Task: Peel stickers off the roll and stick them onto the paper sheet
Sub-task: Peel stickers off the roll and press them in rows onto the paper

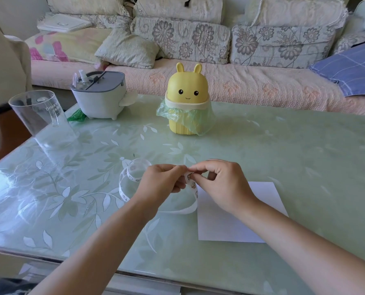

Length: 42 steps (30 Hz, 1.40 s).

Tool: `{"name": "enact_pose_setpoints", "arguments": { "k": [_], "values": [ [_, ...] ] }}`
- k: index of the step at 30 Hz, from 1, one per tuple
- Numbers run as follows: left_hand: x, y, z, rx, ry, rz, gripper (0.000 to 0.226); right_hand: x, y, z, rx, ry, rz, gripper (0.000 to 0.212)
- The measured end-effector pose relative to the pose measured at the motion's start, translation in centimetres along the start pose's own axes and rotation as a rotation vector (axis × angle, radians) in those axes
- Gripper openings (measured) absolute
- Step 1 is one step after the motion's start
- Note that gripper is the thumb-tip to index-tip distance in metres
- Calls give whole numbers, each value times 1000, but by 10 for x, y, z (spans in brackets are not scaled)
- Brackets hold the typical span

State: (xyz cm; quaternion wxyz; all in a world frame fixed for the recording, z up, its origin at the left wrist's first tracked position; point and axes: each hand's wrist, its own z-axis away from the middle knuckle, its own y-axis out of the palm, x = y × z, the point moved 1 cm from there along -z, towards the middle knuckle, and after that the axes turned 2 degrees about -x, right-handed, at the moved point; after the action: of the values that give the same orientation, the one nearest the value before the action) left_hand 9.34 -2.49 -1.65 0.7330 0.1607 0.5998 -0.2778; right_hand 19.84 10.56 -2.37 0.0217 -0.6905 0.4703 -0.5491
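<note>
A long white sticker strip point(126, 182) printed with small cartoon figures loops loosely over the green glass table point(283, 145). My left hand point(162, 179) pinches the strip near its raised end. My right hand point(217, 182) pinches the same end with thumb and forefinger, right beside the left fingertips. Small stickers show on the strip between the two hands. The white paper sheet point(224, 226) lies flat on the table under my right wrist, partly hidden by it.
A yellow rabbit-shaped bin point(186, 103) with a green bag stands at the table's middle back. A grey and white box point(99, 94) sits back left, a clear plastic cup point(41, 116) at the left edge. A sofa point(219, 77) runs behind the table.
</note>
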Motion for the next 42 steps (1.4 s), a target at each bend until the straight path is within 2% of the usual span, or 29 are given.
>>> {"name": "enact_pose_setpoints", "arguments": {
  "k": [6,14,17,20,24,28,31,33,35,38,42],
  "values": [
    [1,2,0,-34,-28,-21,25,-1,4,2,-37,-172,170,14],
    [3,2,-1,-52,-55,-36,24,1,3,2,17,-158,170,12],
    [7,0,-7,-94,-12,-225,29,-1,3,-1,64,-33,81,12],
    [11,-2,-14,-146,60,-463,31,-5,-2,-5,86,208,-38,11],
    [14,1,-19,-230,210,-786,37,-16,-16,-7,55,415,-136,8],
    [7,9,-18,-285,304,-982,38,-27,-32,-11,58,550,-129,7],
    [-1,15,-16,-321,462,-1001,28,-39,-44,-13,51,617,-95,6],
    [-2,25,-15,-240,674,-908,16,-47,-51,-12,65,657,-78,4],
    [0,36,-13,-67,797,-861,9,-54,-57,-10,80,690,-55,2],
    [13,52,-11,178,783,-907,21,-62,-63,-7,95,705,-23,4],
    [27,62,-10,309,764,-1107,35,-67,-63,-6,132,676,0,3]
  ]
}}
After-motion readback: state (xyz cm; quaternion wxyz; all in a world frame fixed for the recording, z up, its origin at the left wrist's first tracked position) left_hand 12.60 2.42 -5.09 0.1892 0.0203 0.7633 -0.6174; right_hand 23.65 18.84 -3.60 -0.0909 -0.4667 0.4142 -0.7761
